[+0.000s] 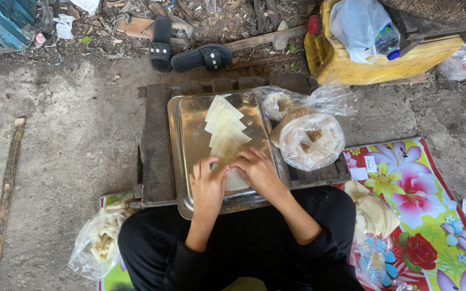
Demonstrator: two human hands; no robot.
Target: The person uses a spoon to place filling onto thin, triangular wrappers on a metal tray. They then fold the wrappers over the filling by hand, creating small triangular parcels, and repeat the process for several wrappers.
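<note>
Dough wrapper, thin, soft and likely easy to tear, lies on the metal tray pinched at its near edge under both the left hand and right hand, beyond which more wrappers fan away

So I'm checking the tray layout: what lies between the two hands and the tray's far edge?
In the head view, a fanned row of pale dough sheets lies on the metal tray beyond the left hand and right hand.

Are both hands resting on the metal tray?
Yes, the left hand and right hand both press on a pale wrapper lying on the metal tray.
</note>
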